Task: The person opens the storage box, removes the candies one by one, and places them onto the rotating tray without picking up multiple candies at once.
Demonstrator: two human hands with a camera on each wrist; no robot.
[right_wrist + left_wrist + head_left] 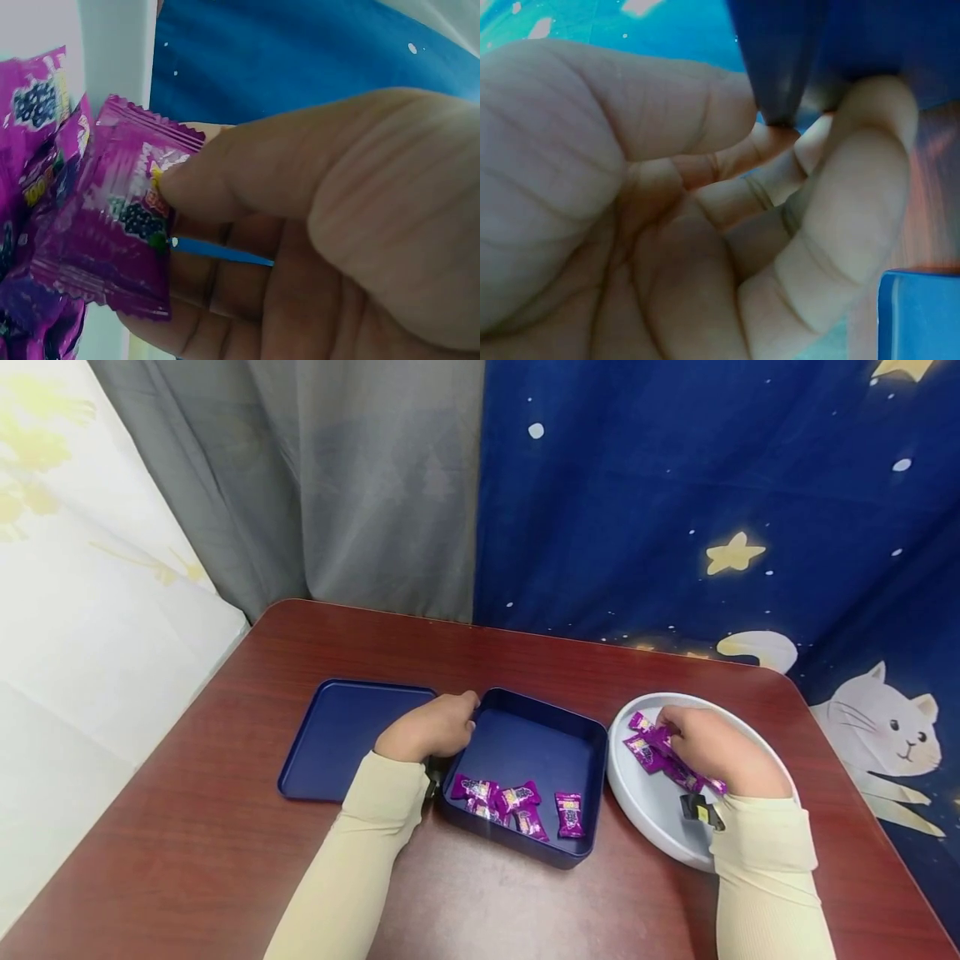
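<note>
My right hand (712,747) is over a round white tray (641,810) at the right. Between thumb and fingers it pinches a purple candy packet (124,217) with dark berries printed on it. More purple packets (34,112) lie beside it in the tray. My left hand (431,727) grips the left side of a deep blue box (532,739) in the middle of the table. In the left wrist view, thumb and fingers (866,195) meet the box's corner. Several purple packets (570,814) lie along the near side inside the box.
Left of the box lies a shallow blue tray or lid (345,735), partly behind the left hand. Everything stands on a reddish-brown table (225,827). Grey and blue curtains (637,485) hang behind its far edge. A black strap is around each wrist.
</note>
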